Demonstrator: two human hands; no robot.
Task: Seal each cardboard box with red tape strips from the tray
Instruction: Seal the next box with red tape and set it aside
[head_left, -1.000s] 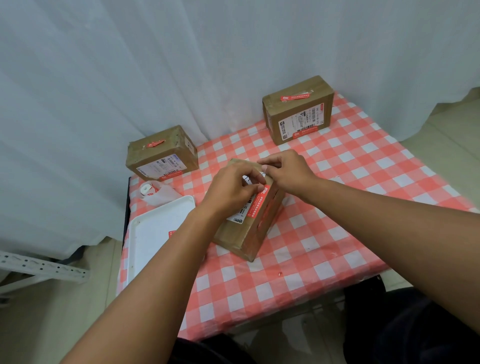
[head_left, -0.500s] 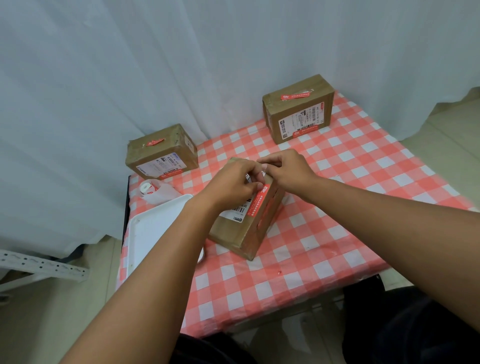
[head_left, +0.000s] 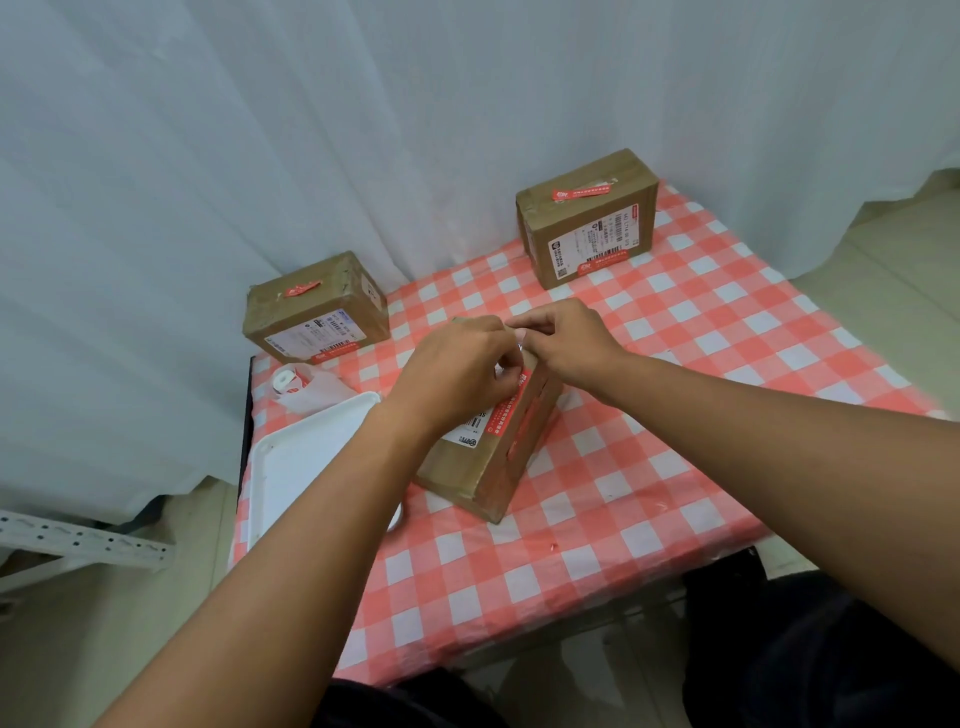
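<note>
Both hands (head_left: 457, 374) shifted along box (head_left: 483, 467).

A checked tablecloth (head_left: 675, 374) lies before a white curtain (head_left: 260, 130).

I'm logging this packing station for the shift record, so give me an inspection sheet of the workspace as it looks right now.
Surface: table under a red and white checked cloth.
Job's things: near box under both hands, a red strip along its top edge; left box and far box each carry red tape; white tray at the table's left edge.
Clutter: tape roll on crumpled white wrapping beyond the tray.
Grippers: left hand and right hand meet at the near box's far end, fingers curled; what they pinch is hidden.
Cables: nothing seen.
Surroundings: white curtain behind; pale floor; white perforated rail at lower left.
</note>
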